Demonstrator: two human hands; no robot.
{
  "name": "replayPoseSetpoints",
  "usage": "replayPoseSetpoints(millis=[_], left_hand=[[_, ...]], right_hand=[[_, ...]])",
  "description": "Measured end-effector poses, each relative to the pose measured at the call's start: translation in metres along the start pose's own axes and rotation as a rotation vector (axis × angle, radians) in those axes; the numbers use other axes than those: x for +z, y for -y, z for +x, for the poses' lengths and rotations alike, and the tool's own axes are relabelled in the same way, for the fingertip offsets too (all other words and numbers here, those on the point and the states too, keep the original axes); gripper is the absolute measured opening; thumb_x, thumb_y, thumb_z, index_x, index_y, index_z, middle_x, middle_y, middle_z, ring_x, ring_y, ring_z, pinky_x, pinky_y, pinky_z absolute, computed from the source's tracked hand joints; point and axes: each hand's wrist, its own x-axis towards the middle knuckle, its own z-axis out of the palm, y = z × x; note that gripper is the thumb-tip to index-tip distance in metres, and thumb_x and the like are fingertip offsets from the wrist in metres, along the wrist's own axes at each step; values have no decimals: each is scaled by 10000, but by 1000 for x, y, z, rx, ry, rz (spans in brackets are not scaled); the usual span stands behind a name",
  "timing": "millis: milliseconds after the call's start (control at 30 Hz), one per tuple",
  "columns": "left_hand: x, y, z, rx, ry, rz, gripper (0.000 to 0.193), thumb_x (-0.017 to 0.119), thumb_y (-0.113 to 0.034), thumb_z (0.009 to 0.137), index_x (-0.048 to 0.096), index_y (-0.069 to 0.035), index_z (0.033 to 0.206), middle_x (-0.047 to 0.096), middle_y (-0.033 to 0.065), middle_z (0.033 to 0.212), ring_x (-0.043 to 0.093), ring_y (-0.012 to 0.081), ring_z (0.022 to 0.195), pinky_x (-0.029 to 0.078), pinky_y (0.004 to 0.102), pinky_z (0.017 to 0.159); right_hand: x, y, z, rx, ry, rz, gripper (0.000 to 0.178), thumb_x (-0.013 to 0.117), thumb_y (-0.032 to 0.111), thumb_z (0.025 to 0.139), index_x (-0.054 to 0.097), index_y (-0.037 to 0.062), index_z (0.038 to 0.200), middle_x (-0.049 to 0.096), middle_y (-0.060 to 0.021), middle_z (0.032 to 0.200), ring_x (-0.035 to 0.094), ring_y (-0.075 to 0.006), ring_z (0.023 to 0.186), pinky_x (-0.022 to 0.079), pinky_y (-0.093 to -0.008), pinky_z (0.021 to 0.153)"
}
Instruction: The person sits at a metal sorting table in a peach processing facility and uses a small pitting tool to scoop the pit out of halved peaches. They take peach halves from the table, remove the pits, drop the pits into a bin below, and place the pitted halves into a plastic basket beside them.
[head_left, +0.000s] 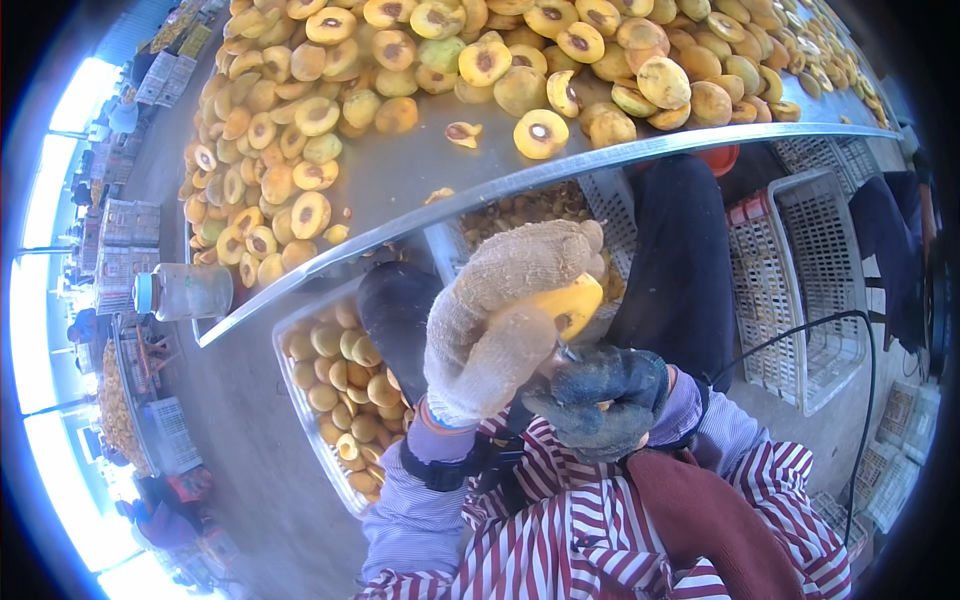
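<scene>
My left hand (500, 310), in a knitted beige glove, is closed round a yellow peach half (568, 305). Its cut side faces my right hand and shows a dark patch. Just below and to the right, my right hand (605, 398) wears a dark, worn glove with its fingers curled in. A small greyish tip pokes out toward the peach; the rest of what the right hand grips is hidden. Both hands are over my lap, below the edge of a metal table (430, 150) heaped with peach halves (485, 62), many showing brown centres.
A white crate of peach halves (345, 390) stands left of my knees. Scraps fill another crate (525, 212) under the table. At the right are a white crate (800, 290) and a black cable (868, 400). A clear jar (190, 292) is by the table's left corner.
</scene>
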Motion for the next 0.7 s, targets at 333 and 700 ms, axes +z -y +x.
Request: replayPoseSetpoints(millis=[333,700], left_hand=[[15,2,-1,-286,-300,-885,502,497,-420,972,526,16,1220,617,230,1171,643,352,1030,559,449,842],[-100,5,-89,47,-628,1702,500,471,-415,980,539,-8,1261,604,175,1217,572,310,1169,472,400,928]], right_hand=[[-12,3,20,-319,406,-817,308,580,110,966,540,-45,1229,623,-83,962,606,-158,816,504,-272,712],[14,33,10,-157,-154,-922,324,424,265,1037,516,-2,879,451,-4,441,395,-65,277,322,-190,291]])
